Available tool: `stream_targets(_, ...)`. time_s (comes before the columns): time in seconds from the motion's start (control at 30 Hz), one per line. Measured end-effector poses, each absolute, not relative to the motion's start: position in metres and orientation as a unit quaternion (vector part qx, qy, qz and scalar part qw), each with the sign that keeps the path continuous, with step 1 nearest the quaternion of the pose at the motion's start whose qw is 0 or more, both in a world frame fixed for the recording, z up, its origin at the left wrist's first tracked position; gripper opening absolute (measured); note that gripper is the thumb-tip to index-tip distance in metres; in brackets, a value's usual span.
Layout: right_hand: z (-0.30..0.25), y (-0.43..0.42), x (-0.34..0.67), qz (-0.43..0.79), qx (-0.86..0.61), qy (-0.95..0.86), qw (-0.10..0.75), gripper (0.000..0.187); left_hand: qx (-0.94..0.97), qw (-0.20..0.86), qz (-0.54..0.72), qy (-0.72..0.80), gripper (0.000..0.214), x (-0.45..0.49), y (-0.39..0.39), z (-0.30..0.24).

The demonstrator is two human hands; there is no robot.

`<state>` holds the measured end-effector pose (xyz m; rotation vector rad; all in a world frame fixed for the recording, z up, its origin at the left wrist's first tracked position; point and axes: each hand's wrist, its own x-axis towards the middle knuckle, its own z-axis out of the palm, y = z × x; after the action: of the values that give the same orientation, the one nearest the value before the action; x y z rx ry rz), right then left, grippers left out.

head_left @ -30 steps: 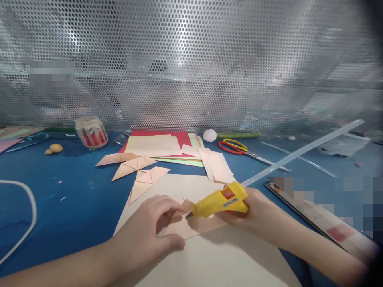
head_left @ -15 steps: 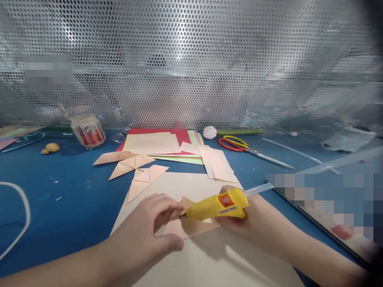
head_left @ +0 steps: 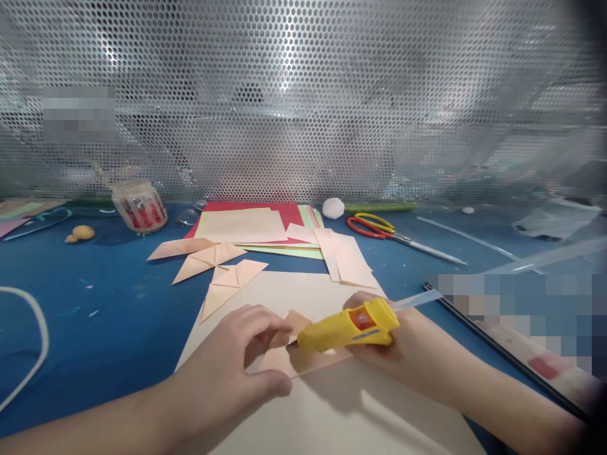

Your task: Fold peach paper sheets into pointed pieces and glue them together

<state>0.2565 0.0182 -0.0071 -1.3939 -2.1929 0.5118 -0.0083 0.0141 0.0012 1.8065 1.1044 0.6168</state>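
My right hand is wrapped round a yellow glue gun, a clear glue stick sticking out of its back. The gun's nozzle points left at a folded peach paper piece that lies on a large cream sheet. My left hand pinches and lifts a flap of that folded piece, thumb below and fingers above, right beside the nozzle.
Folded peach triangles and a stack of coloured paper lie farther back on the blue table. Red-and-yellow scissors, a white ball, a small jar, a ruler at right and a white cord at left. A perforated metal screen closes the back.
The glue stick's far end has swung down from its raised angle to nearly level. The gun has edged slightly toward the flap; my left hand keeps its pinch.
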Motion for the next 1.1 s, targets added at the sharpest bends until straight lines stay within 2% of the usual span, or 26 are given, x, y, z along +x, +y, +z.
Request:
stream_targets(0.67,-0.003,0.018,0.265,0.193,-0.502,-0.813,0.222,0.008,0.736,0.437,0.233,0.461,0.031,-0.009,0.014,0.002)
stream_targets(1.1,0.010,0.020,0.281,0.112,-0.453,-0.860,0.207,0.016,0.745,0.419,0.228,0.466,0.025,-0.010,0.013,0.002)
